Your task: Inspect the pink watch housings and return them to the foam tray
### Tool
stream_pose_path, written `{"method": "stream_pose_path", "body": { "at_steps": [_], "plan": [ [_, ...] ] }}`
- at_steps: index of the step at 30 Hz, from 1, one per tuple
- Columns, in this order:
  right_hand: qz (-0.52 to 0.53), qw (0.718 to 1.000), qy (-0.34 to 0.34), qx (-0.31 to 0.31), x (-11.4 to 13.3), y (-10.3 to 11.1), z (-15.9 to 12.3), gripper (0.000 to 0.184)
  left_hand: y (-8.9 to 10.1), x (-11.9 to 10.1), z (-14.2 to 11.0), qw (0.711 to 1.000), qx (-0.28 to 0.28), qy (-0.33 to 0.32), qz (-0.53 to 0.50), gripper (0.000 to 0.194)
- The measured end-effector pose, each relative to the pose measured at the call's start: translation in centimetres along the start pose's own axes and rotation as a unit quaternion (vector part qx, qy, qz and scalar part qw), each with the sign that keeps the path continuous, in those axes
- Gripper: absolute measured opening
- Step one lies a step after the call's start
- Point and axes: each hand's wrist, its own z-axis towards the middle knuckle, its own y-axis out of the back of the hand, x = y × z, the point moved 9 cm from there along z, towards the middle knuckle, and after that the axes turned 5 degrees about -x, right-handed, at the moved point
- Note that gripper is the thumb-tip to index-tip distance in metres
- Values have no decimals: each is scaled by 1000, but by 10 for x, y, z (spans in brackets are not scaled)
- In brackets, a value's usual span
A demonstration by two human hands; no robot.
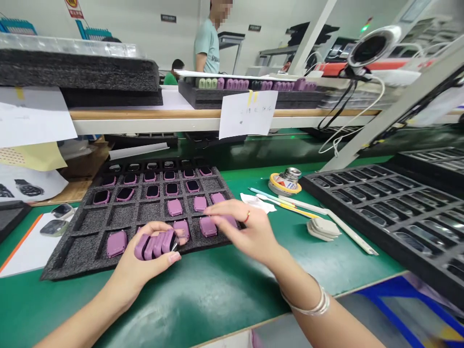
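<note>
A row of several purple watch cases [155, 245] is gripped in my left hand [145, 256], standing side by side between thumb and fingers. A small shiny piece shows at the right end of that row, too unclear to name. My right hand [250, 232] reaches over the right side of a black foam tray [83, 246], thumb and fingers apart. Close to its fingertips lies a purple watch case [208, 226] in its compartment; I cannot tell whether they touch. More cases lie in the tray, some with dark screens up, others with purple backs up.
Right of the tray are a tape roll with a metal-topped bottle [285, 181], pens, white tissue [258, 203] and a pale stack of pads [323, 228]. Another foam tray [366, 203] stands far right. A shelf [152, 124] crosses above, and a person [207, 46] stands behind.
</note>
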Motion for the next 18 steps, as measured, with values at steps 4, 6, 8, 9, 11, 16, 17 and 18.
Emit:
{"method": "stream_pose_path", "body": {
  "at_steps": [4, 6, 8, 9, 11, 16, 17, 18],
  "plan": [
    [-139, 987, -75, -1, -57, 41, -20, 15, 0, -15, 3, 987, 5, -101, 124, 41],
    [-165, 983, -77, 24, -78, 49, -33, 9, -2, -16, 4, 981, 17, -119, 149, 38],
    [-173, 982, -71, 35, -91, 52, -42, 15, -7, -16, 5, 978, 37, -134, 157, 37],
    [-173, 982, -69, 33, -93, 53, -44, 20, -9, -16, 5, 977, 47, -141, 156, 38],
    [-171, 982, -74, 22, -90, 52, -42, 18, -11, -15, 5, 977, 62, -143, 142, 37],
    [-87, 993, -68, 42, -35, 27, -13, 22, -12, -13, 4, 982, 88, -132, 104, 37],
    [-56, 996, -49, 49, -18, 20, -6, 23, -13, -13, 3, 981, 93, -134, 103, 38],
    [-26, 998, -37, 52, -2, 13, 0, 23, -13, -13, 3, 980, 98, -138, 103, 38]
  ]
}}
